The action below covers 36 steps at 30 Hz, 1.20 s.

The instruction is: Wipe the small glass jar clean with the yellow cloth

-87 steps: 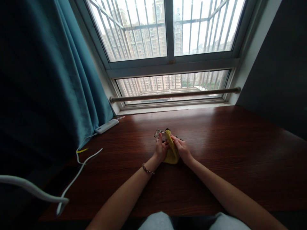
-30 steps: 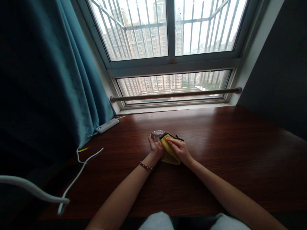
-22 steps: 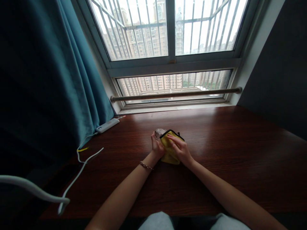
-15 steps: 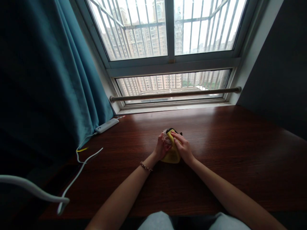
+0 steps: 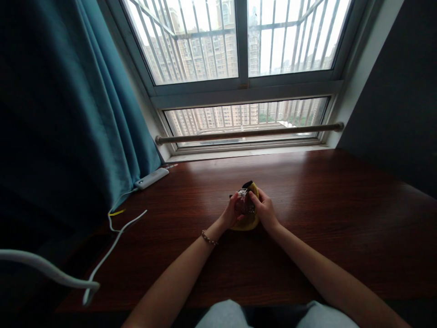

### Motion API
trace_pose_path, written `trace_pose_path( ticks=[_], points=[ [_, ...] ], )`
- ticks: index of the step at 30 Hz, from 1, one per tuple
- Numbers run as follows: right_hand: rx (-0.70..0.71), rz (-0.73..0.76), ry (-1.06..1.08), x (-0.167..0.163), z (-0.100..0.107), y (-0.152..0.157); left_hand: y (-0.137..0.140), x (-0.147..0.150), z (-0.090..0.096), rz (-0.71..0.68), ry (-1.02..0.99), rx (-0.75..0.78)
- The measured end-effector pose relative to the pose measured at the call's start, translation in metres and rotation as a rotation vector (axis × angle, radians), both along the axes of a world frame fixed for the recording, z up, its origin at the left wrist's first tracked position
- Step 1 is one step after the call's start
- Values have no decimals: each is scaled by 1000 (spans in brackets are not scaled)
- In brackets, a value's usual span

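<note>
My left hand (image 5: 231,216) holds a small clear glass (image 5: 243,203) just above the dark wooden table (image 5: 307,218). The glass is tilted, its open side turned toward me. My right hand (image 5: 264,210) grips a yellow cloth with a black edge (image 5: 251,220) and presses it against the right side and underside of the glass. Both hands are close together at the middle of the table. Much of the cloth is hidden behind my fingers and the glass.
A white power strip (image 5: 151,178) lies at the back left by the teal curtain (image 5: 75,118). White cables (image 5: 112,241) trail over the left table edge. A wooden rail (image 5: 249,132) runs along the barred window (image 5: 239,41). My knees (image 5: 225,316) show below the near edge.
The glass has swung from lying left of the cloth to upright between my hands, its opening now facing me. The cloth went from on top of it to behind and under it.
</note>
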State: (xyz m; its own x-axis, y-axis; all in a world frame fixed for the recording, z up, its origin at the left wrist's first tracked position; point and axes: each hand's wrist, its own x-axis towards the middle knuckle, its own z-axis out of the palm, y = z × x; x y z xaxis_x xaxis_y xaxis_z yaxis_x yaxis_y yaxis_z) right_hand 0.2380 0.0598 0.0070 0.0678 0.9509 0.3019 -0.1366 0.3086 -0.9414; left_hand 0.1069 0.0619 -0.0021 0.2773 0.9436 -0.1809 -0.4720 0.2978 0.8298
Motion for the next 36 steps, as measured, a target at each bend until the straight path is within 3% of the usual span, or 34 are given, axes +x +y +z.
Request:
trace_pose_path(
  ticks=[2, 4, 7, 9, 12, 14, 18, 21, 24, 27, 31, 33, 36],
  points=[
    [-12, -90, 87, 2, 5, 1, -2, 4, -4, -32, 42, 48],
    [-8, -226, 204, 9, 9, 8, -4, 8, -4, 32, 44, 71],
    [-32, -521, 359, 31, 11, 27, -4, 7, 3, 274, -54, 85],
    [-167, -724, 419, 48, 6, 41, -1, 2, 9, 413, -139, 87],
    [-309, -828, 421, 67, -6, 55, 7, -10, 13, 526, -220, 92],
    [-333, -835, 399, 71, -13, 58, 13, -18, 12, 555, -275, 17],
    [-339, -830, 353, 70, -17, 58, 20, -29, 9, 444, -346, -176],
    [-316, -815, 313, 66, -13, 55, 21, -32, 9, 381, -374, -196],
    [-201, -736, 203, 59, -6, 47, 21, -32, 10, 358, -390, -206],
    [9, -479, -126, 46, 1, 31, 21, -31, 10, 355, -389, -212],
    [49, -88, -830, 28, 6, 8, 22, -29, 10, 362, -384, -207],
    [63, -26, -1067, 23, 8, 2, 22, -28, 11, 363, -382, -197],
    [122, -26, -1227, 20, 13, -2, 22, -28, 12, 353, -377, -209]
  ],
)
